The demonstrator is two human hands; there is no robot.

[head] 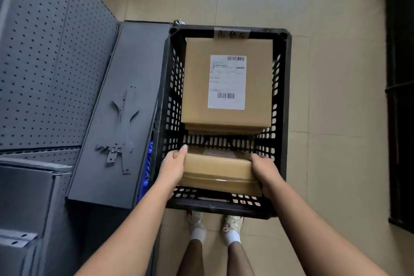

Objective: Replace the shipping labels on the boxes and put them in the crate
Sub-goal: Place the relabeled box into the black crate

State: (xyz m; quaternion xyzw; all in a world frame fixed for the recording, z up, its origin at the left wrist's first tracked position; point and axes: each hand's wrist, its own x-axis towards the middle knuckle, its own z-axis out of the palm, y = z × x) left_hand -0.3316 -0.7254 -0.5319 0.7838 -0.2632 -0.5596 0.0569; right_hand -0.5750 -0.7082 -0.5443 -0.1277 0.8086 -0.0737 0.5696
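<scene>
- Two feet in pale shoes [215,223] and white socks are standing on the tiled floor [336,163] at the bottom centre of the frame, just below the near rim of the crate
- Both bare forearms are reaching up from the bottom edge towards the middle of the frame
- The left hand [173,163] is gripping the left end of the near box [217,170], with the thumb lying along its top edge
- The right hand [265,169] is clamping the right end of the same box, fingers wrapping down its side
- The near box, brown cardboard, is sitting between the two hands inside the near end of the black crate [287,96]; I cannot tell whether it is resting on the bottom
- A pale patch on top of that box is showing too blurred to read
- The far box [195,87] is lying flat in the far end of the crate, well apart from the near box, and seemingly resting on another carton beneath it
- A white shipping label [227,82] with two barcodes is facing up on the far box
- A strip of tape [231,33] with handwriting is sticking to the crate's far rim
- A grey metal panel [116,107] is lying just left of the crate, and a pegboard [44,51] is filling the upper left of the frame
</scene>
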